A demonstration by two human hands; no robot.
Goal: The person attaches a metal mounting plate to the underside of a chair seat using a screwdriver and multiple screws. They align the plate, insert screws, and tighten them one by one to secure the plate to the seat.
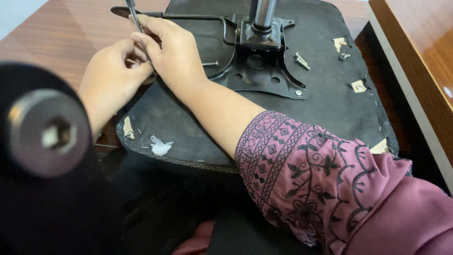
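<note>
An upturned black chair seat [325,101] lies in front of me with a black metal mounting plate [257,63] and a chrome column [262,13] bolted on it. My right hand [172,49] reaches across to the seat's left edge and pinches a thin metal tool [134,16] that stands upright. My left hand [109,78] is right beside it, fingers curled at the tool's lower end; what they grip is hidden. A loose bolt [211,63] lies just right of my right hand.
Two more bolts [302,61] [344,56] lie on the seat's far right. A white scrap [160,146] sits near the front edge. A blurred black part with a round metal cap [49,133] fills the near left. A wooden desk edge [415,75] runs along the right.
</note>
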